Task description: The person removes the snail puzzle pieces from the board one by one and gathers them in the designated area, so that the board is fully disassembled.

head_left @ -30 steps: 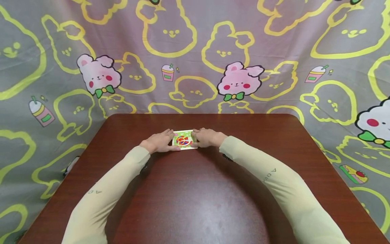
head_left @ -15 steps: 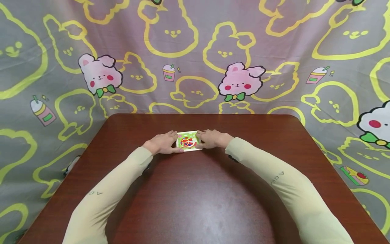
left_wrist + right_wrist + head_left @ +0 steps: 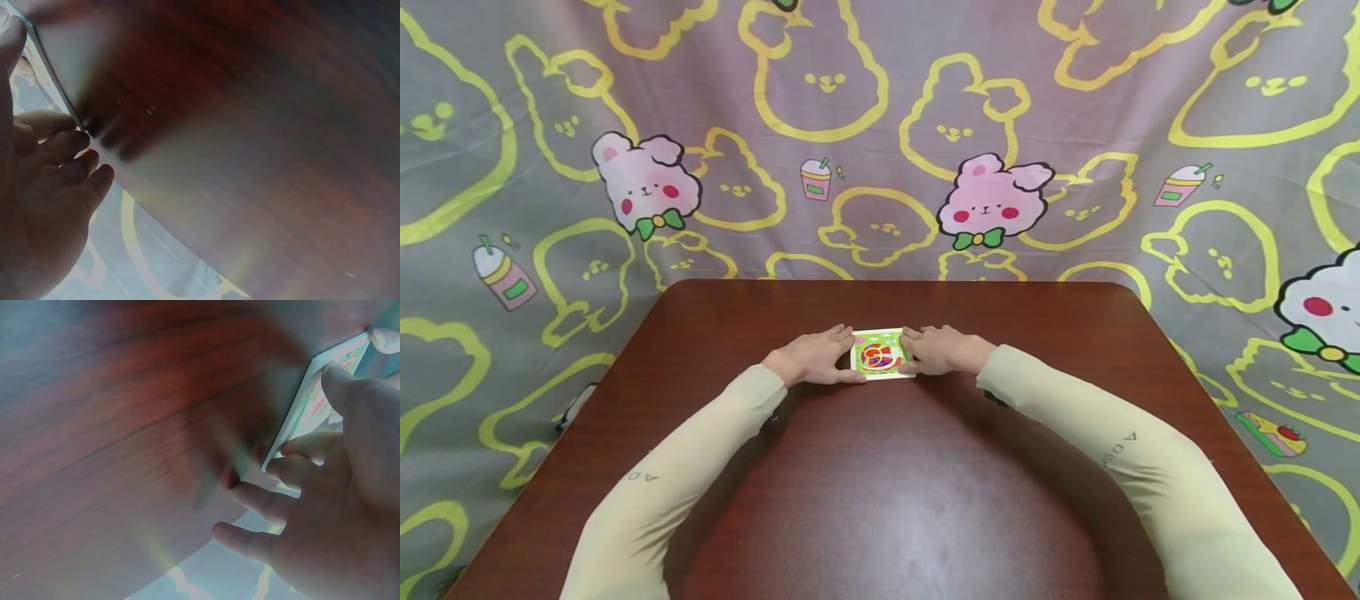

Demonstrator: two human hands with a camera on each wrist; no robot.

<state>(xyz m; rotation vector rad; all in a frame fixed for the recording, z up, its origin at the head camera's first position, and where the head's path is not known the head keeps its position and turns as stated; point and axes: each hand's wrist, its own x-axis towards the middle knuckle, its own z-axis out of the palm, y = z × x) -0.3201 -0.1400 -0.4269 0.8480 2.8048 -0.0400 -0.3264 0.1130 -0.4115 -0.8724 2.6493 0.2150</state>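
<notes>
Curtain (image 3: 865, 108), printed with rabbits: hanging at the back. Table (image 3: 880, 483), brown: standing before it. Left hand (image 3: 814, 357): pinching the left side of the card (image 3: 878, 356), thumb near, fingers far. Right hand (image 3: 942, 350): pinching the right side likewise, outer fingers standing apart. Card, colourful: sitting between both hands, toward the table's far edge; perhaps risking slipping or skewing through a loosened grip or uneven pushing.
</notes>
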